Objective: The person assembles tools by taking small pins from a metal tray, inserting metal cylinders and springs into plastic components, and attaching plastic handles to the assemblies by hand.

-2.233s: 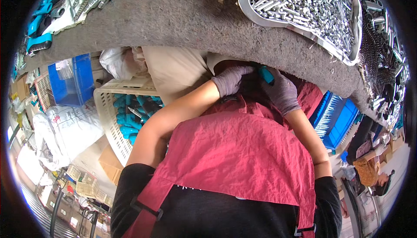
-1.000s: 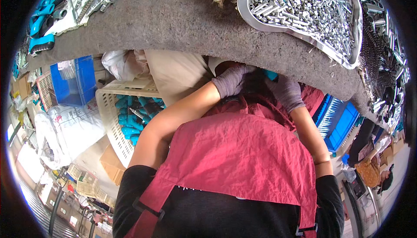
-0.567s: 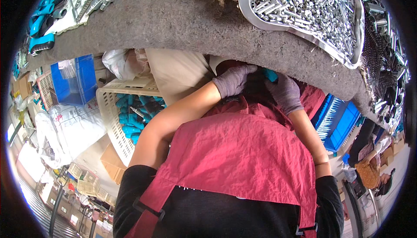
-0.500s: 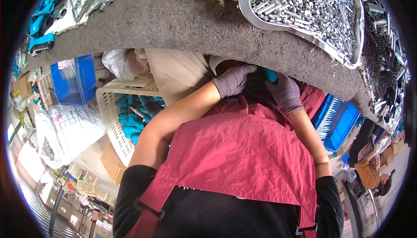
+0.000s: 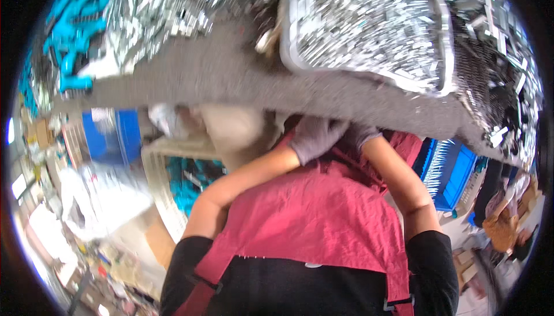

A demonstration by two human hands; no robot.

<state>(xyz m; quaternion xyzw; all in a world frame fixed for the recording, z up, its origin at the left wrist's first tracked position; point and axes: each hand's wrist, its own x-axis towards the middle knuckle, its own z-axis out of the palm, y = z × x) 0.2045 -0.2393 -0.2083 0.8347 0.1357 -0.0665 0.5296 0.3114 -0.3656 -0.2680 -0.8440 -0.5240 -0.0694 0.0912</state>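
My left hand, in a purple-grey knit glove, is at my lap just below the front edge of the felt-covered bench. Beside it, my right hand wears the same kind of glove. The two hands are close together over the dark red apron. Blur and the bench edge hide the fingers of both, so what they hold, if anything, does not show.
On the bench stand a metal tray of small metal pins, heaped metal parts and teal-handled pieces. A cream basket with teal parts is at my left, a blue crate at my right. A person is far right.
The whole view has shifted and blurred, so the bench edge and my hands appear lower. My hands have come closer together. The teal piece by my right hand no longer shows.
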